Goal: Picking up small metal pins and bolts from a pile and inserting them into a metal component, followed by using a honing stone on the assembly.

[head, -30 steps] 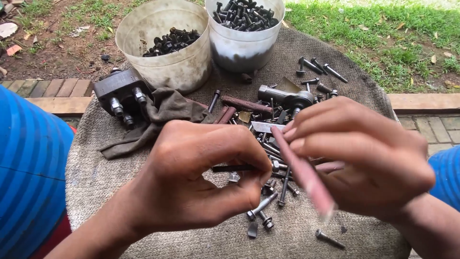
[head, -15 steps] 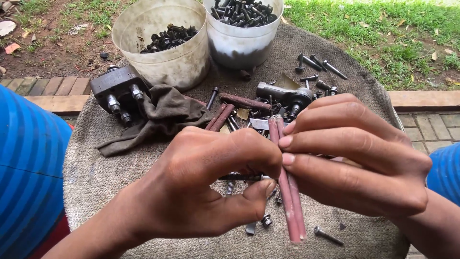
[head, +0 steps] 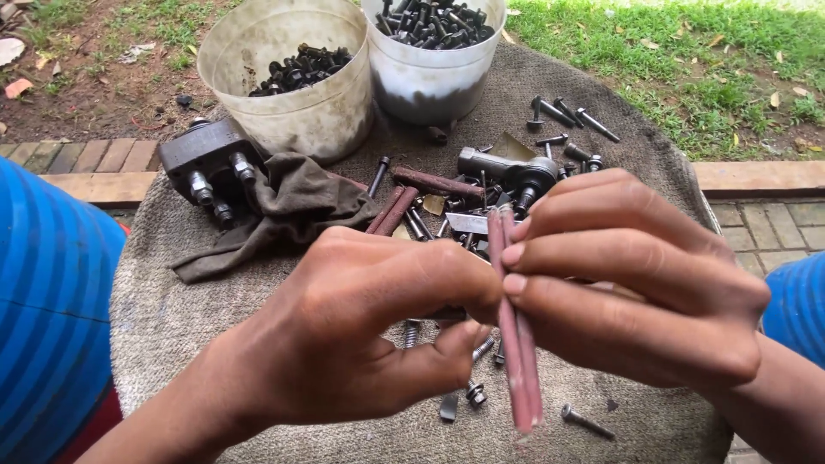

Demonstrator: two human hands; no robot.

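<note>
Your right hand [head: 636, 283] pinches a folded reddish strip [head: 516, 344], fingers pressed together on its upper half; the strip hangs nearly upright, its lower end free below your fingertips [head: 514, 254] and well above the sacking-covered table [head: 163, 318]. Your left hand [head: 361, 335] meets it from the other side, thumb and forefinger closed against the strip's edge; whether they clamp something small there you cannot tell, since the fingers hide it.

Under the two hands lie loose bolts [head: 477, 391], and one screw [head: 587, 421] sits just beyond the strip's lower tip. Past your fingertips, farther from you, a pile of rusty rods [head: 434, 183] and dark hardware crowds the cloth, with a brown rag [head: 288, 210] and a black metal block [head: 206, 167] off beyond the left knuckles. Two pale plastic tubs [head: 292, 94] [head: 434, 73] of dark bolts stand at the far rim. The barest room on the cloth lies outside your left wrist; the table's right edge drops off close behind your right knuckles.
</note>
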